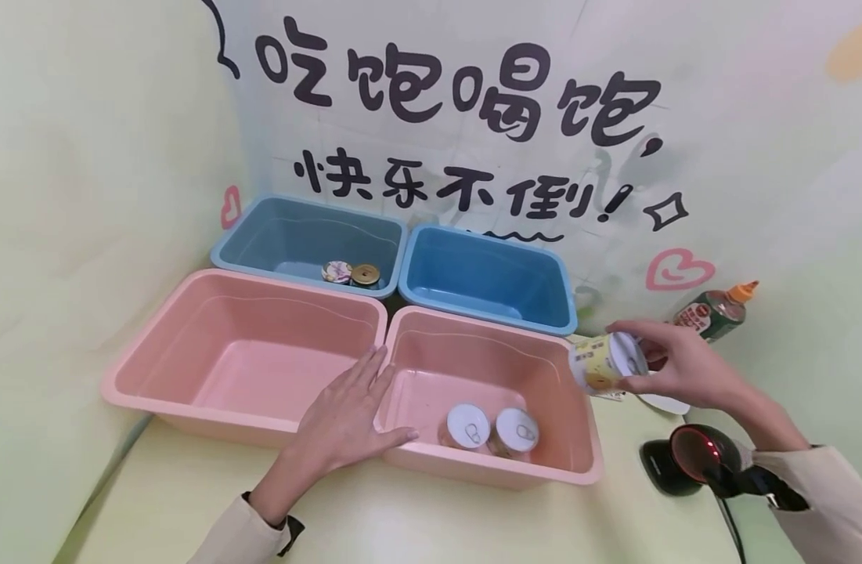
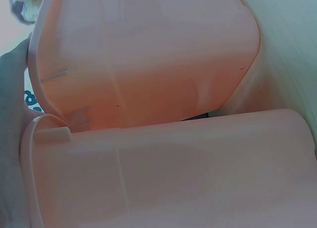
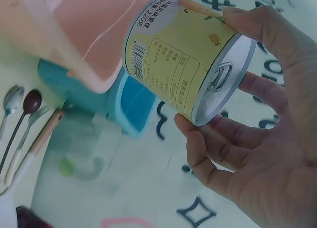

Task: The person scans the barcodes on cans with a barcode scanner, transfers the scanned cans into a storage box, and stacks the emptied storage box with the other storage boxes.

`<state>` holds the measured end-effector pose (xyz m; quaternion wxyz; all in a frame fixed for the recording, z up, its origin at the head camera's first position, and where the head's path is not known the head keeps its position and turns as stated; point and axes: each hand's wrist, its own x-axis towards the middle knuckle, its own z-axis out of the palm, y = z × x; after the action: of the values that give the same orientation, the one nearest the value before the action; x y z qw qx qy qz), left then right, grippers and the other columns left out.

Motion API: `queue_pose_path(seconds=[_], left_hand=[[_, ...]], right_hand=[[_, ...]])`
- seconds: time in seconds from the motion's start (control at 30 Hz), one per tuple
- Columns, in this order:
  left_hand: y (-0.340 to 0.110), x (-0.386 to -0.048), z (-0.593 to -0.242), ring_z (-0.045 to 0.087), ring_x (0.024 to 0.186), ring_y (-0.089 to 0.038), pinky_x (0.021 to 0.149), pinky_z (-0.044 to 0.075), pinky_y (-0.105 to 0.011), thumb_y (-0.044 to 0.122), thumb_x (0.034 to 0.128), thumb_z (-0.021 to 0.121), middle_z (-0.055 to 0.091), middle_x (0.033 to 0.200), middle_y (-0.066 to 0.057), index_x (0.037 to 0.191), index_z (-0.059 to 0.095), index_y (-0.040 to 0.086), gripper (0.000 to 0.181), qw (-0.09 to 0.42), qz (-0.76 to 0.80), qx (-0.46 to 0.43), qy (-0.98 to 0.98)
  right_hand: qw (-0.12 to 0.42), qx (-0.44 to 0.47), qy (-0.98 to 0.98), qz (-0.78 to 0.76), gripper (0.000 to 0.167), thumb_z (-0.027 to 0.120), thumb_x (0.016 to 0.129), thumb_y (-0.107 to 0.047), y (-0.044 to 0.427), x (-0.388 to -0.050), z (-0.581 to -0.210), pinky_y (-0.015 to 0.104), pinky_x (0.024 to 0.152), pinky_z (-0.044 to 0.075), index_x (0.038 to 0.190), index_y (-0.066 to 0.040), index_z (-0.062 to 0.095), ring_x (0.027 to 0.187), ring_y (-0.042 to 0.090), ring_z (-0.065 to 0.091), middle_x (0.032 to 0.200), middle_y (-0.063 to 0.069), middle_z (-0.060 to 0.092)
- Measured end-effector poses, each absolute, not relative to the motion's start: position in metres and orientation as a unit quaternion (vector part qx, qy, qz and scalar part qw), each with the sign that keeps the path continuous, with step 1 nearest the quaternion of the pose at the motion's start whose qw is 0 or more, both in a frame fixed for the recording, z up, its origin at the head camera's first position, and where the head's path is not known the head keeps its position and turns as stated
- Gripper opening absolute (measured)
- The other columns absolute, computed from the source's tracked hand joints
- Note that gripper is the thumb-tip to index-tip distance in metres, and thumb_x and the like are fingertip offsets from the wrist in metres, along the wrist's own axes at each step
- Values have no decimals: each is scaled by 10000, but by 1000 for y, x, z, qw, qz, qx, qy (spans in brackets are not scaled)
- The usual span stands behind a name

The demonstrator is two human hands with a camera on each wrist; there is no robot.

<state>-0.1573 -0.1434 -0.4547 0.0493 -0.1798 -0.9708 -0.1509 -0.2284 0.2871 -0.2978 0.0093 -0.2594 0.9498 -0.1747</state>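
My right hand (image 1: 673, 364) holds a yellow-labelled tin can (image 1: 603, 363) sideways beside the right pink bin's right rim. In the right wrist view, thumb and fingers grip the can (image 3: 178, 59) near its pull-tab end, and a barcode shows on the label. My left hand (image 1: 346, 411) lies with straight fingers across the touching rims of the left pink bin (image 1: 261, 419) and the right pink bin (image 1: 487, 470). Inside the right pink bin stand two cans, a left can (image 1: 468, 427) and a right can (image 1: 513, 432), both with pull-tab lids up.
Behind are a left blue bin (image 1: 307, 210) holding two round-lidded items (image 1: 351, 273) and a right blue bin (image 1: 487, 243). A sauce bottle (image 1: 712, 313) with an orange cap stands at right. Nearer sits a black scanner-like device (image 1: 691, 458). Spoons (image 3: 32, 101) and other utensils show in the right wrist view.
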Motion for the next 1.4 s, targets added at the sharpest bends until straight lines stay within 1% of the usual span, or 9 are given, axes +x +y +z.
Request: queue_pose_path(seconds=[0.17,0.3,0.4,0.53,0.63,0.67,0.93,1.13,1.4], left_hand=[[-144,-157,-454,246,1534,-322,1188,343,-496,811,824,490,234,1659,-139,1519,418,72,1016,55,-157,-178,-970],[-146,-155,-454,243,1535,-324,1188,344,-496,813,823,491,228,1662,-137,1514,424,69,1017,54,-159,-174,-970],[-146,-154,-454,240,1536,-325,1190,340,-497,812,828,484,223,1664,-136,1515,421,67,1016,54,-157,-172,-971],[-145,-155,-453,242,1535,-327,1191,339,-496,816,830,472,223,1664,-139,1516,421,69,1016,59,-152,-173,-971],[-145,-156,-451,245,1533,-332,1186,345,-501,816,827,477,221,1663,-143,1513,426,67,1016,59,-153,-174,-971],[-145,-156,-451,242,1534,-333,1186,345,-502,817,826,477,218,1664,-145,1512,427,67,1018,58,-154,-174,-971],[-144,-156,-454,241,1534,-334,1184,348,-503,813,827,481,216,1664,-144,1518,418,73,1015,56,-159,-175,-970],[-144,-156,-455,233,1536,-337,1187,341,-507,816,830,471,198,1669,-142,1520,414,69,1018,49,-159,-179,-970],[-145,-157,-455,234,1536,-337,1180,349,-518,795,833,500,215,1665,-148,1518,417,67,1003,49,-163,-184,-968]], right_hand=[[15,-209,961,-178,658,892,718,-172,319,-222,-306,195,605,480,1289,-1,611,722,-1,580,1014,149,687],[28,-187,969,-159,658,879,735,-201,338,-220,-320,204,586,464,1291,10,597,701,19,587,965,150,694],[27,-181,970,-161,651,883,731,-195,350,-218,-336,209,588,483,1281,8,600,716,51,618,974,170,698],[24,-176,970,-168,691,896,703,-149,365,-211,-356,219,619,501,1294,31,584,817,219,673,1072,248,677],[19,-172,974,-147,712,912,672,-131,371,-206,-368,253,656,506,1291,8,588,896,343,649,1140,269,644],[22,-170,975,-141,716,915,665,-130,373,-204,-372,253,660,496,1290,-7,589,914,354,631,1151,268,631],[15,-200,971,-133,689,907,594,-37,387,-197,-392,224,591,480,1219,-64,619,857,237,572,1104,184,616],[57,-214,967,-123,665,873,593,-19,396,-195,-398,214,579,481,1205,-72,618,912,310,583,1173,214,593],[67,-258,962,-65,672,917,566,-63,402,-197,-406,344,606,542,1159,-169,617,901,289,633,1179,168,621]])
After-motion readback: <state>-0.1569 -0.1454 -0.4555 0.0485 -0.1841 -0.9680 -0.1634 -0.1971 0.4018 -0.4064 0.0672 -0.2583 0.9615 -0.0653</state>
